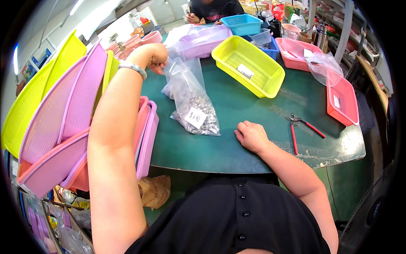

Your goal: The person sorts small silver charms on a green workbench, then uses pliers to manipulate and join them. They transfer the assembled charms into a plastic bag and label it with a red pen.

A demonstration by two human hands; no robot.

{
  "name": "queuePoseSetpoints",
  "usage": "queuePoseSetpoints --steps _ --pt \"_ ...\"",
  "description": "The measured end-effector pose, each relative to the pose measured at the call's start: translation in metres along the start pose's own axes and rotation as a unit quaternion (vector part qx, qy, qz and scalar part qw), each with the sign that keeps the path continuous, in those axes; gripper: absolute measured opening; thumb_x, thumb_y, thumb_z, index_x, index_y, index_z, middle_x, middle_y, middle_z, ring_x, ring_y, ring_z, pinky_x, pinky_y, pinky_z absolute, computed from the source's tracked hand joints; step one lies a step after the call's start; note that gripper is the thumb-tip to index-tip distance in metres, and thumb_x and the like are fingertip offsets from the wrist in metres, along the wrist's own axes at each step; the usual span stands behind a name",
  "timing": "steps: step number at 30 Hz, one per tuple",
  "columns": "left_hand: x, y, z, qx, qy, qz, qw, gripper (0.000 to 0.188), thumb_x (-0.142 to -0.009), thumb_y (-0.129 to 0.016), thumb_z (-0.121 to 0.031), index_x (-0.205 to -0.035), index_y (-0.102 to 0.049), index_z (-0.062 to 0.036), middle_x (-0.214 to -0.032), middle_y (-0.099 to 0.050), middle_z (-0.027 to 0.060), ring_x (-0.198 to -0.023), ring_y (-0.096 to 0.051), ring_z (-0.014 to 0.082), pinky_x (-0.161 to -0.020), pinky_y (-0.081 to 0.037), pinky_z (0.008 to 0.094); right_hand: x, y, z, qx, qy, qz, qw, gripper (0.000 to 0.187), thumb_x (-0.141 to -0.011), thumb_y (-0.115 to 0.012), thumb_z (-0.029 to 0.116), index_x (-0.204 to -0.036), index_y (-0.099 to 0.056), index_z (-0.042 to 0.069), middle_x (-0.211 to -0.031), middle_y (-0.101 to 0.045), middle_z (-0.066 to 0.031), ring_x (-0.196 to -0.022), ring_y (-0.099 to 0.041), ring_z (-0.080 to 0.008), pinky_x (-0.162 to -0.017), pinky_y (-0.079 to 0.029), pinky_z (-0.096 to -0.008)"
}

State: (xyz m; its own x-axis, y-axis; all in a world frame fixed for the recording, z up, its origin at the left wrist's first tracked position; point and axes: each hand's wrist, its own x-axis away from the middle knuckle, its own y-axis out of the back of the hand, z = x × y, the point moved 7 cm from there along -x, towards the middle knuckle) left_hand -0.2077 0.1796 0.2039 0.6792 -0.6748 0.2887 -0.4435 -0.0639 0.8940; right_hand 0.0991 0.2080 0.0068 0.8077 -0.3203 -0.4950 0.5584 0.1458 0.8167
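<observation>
My left arm reaches forward, and my left hand [154,56] is closed at the top edge of a clear plastic bag [195,101]. Many small silvery pieces fill its lower part, too small to name. A white handwritten label [196,117] is stuck on its front. The bag rests on the green table, and another clear bag with similar pieces lies partly hidden behind it. My right hand [253,136] rests on the table near the front edge, its fingers loosely curled around nothing. To its right lie red-handled pliers [301,126], their handles spread.
Stacked purple, yellow-green and pink baskets [76,101] crowd the left side. A yellow-green basket [249,65] sits mid-table, with a blue basket [242,24] behind it. Pink baskets [343,101] line the right edge. Across the table sits another person [215,10].
</observation>
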Motion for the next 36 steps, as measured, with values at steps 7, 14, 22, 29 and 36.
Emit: queuePoseSetpoints --steps 7,14,22,29,36 --pt "0.0 -0.03 -0.031 -0.035 -0.088 0.088 0.992 0.012 -0.077 -0.058 -0.017 -0.076 -0.063 -0.007 -0.062 -0.049 0.0009 -0.044 -0.038 0.0102 -0.038 -0.027 0.0257 0.0 0.0 -0.001 -0.007 -0.009 -0.004 1.0 0.017 -0.081 -0.059 0.019 -0.074 -0.052 0.005 -0.07 -0.055 -0.0122 -0.065 -0.058 -0.0325 -0.058 -0.047 -0.0426" --pt "-0.003 -0.031 -0.051 -0.003 -0.081 0.099 0.992 0.015 -0.072 -0.068 -0.024 -0.071 -0.065 -0.0094 -0.056 -0.047 -0.002 -0.045 -0.035 0.0083 -0.041 -0.026 0.0241 0.001 0.0 -0.003 -0.014 -0.02 0.005 1.0 0.018 -0.081 -0.059 0.019 -0.074 -0.052 0.005 -0.071 -0.055 -0.0117 -0.066 -0.058 -0.0323 -0.058 -0.047 -0.0424" --pt "-0.034 -0.014 -0.017 -0.437 -0.092 0.053 0.893 0.017 -0.066 -0.066 -0.012 -0.08 -0.069 -0.004 -0.074 -0.064 0.0108 -0.063 -0.061 0.024 -0.054 -0.046 0.0351 -0.001 0.001 -0.001 -0.014 -0.018 0.022 0.999 0.017 -0.082 -0.057 0.02 -0.077 -0.053 0.005 -0.072 -0.056 -0.0135 -0.067 -0.059 -0.0327 -0.059 -0.048 -0.043" --pt "0.018 -0.01 -0.03 -0.528 -0.077 -0.06 0.843 0.054 -0.062 -0.078 -0.043 -0.097 -0.068 -0.0033 -0.102 -0.065 0.0145 -0.095 -0.063 0.0282 -0.077 -0.05 0.0388 0.0 0.002 -0.001 -0.021 -0.018 0.017 0.999 0.016 -0.082 -0.057 0.02 -0.078 -0.053 0.005 -0.073 -0.056 -0.0135 -0.067 -0.059 -0.0331 -0.06 -0.048 -0.0431" --pt "0.058 -0.047 -0.098 -0.443 -0.264 -0.046 0.856 0.052 -0.058 -0.078 -0.051 -0.089 -0.07 -0.0099 -0.083 -0.066 0.0105 -0.08 -0.063 0.0269 -0.071 -0.048 0.0384 0.001 -0.001 -0.005 -0.016 -0.016 0.012 1.0 0.017 -0.081 -0.057 0.02 -0.078 -0.053 0.005 -0.073 -0.057 -0.0136 -0.067 -0.059 -0.0331 -0.06 -0.049 -0.0429"
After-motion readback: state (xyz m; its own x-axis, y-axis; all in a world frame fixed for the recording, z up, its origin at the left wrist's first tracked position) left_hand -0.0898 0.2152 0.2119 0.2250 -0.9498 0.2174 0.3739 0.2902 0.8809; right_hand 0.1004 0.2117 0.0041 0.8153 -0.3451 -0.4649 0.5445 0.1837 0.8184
